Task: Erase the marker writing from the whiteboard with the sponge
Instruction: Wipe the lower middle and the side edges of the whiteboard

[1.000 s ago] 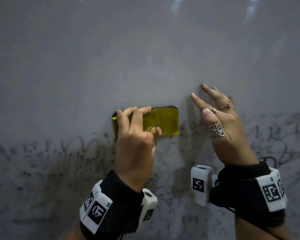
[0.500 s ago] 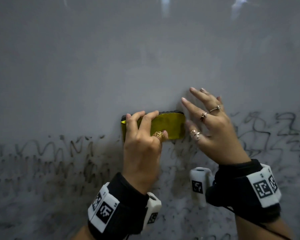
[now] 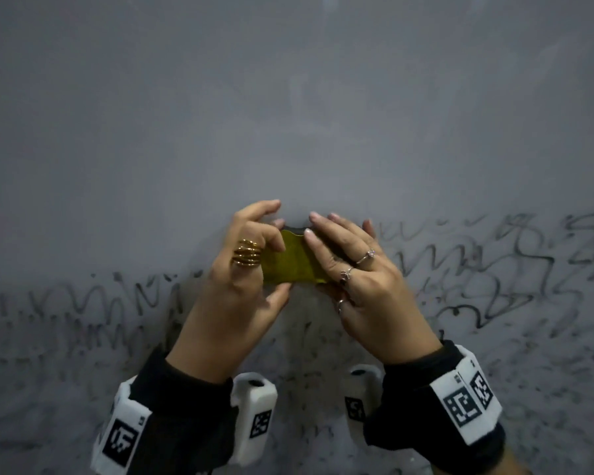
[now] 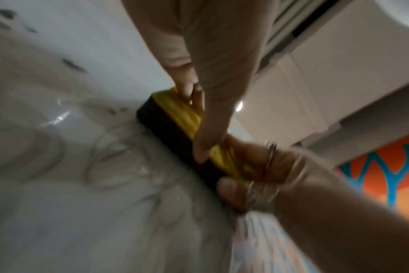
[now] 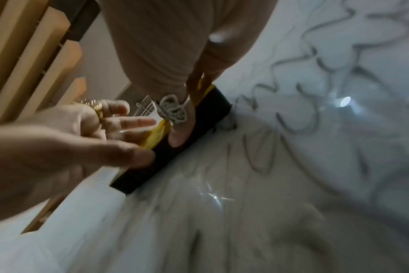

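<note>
A yellow sponge (image 3: 288, 265) with a black pad (image 5: 199, 118) lies pad-first against the whiteboard (image 3: 288, 97), at the top edge of the black marker writing (image 3: 477, 269). My left hand (image 3: 278, 248) holds its left end, thumb under the lower edge and fingers curled over the top, the index finger lifted. My right hand (image 3: 326, 260) grips the right end, with fingers over the yellow back. In the right wrist view its ringed thumb (image 5: 175, 129) presses the black edge. The left wrist view shows my left thumb (image 4: 201, 147) on the sponge (image 4: 182, 114).
Smeared, half-wiped scribbles (image 3: 83, 303) run across the lower board on the left, and darker ones stand on the right. The upper board is wiped grey. Wooden slats (image 5: 35, 55) and an orange wall with blue marks (image 4: 385, 166) lie behind me.
My right hand, which lay flat on the board beside the sponge, has closed onto the sponge's right end. My left hand has shifted to the left end with its index finger raised.
</note>
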Motion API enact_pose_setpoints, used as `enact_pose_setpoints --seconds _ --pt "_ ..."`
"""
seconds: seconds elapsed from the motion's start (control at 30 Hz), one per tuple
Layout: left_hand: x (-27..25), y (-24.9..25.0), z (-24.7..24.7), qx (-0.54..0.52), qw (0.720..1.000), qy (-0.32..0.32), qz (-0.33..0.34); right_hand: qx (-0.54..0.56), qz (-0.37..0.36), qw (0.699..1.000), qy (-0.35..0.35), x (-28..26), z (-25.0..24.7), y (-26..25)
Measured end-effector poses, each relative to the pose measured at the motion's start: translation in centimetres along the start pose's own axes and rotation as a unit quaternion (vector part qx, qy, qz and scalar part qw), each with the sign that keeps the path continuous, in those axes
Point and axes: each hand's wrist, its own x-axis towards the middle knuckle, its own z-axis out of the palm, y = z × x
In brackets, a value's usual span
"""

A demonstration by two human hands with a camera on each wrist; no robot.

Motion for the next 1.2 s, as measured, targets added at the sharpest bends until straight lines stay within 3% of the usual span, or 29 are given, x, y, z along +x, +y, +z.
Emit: enact_pose_setpoints --seconds 0.1,0.23,0.6,0.8,1.07,1.2 --pt "0.1 -0.1 -1.2 -0.001 0.999 -0.032 -0.017 -0.056 -0.01 0.998 -0.014 -0.1 0.8 -0.2" --pt "0.9 1.0 -1.5 0.11 0.988 0.009 -0.108 -0.145 -0.007 0.989 -0.009 -0.2 1.5 -0.5" --pt "1.6 1.2 3.1 0.192 0.972 -0.022 -0.137 -0.218 0.014 0.975 -0.024 -1.3 -0.9 2.0" --pt "2.0 1.6 4.1 0.221 0.957 -0.029 -0.187 -0.236 -0.023 0.971 -0.037 -1.3 -1.4 3.4" --pt "2.5 3.3 5.9 0.215 0.948 0.041 -0.231 -0.248 0.012 0.968 0.018 -3.5 -7.7 10.0" --pt "2.1 5.7 8.7 0.194 0.968 0.003 -0.159 -0.242 0.026 0.969 0.032 -3.9 -8.3 10.8"
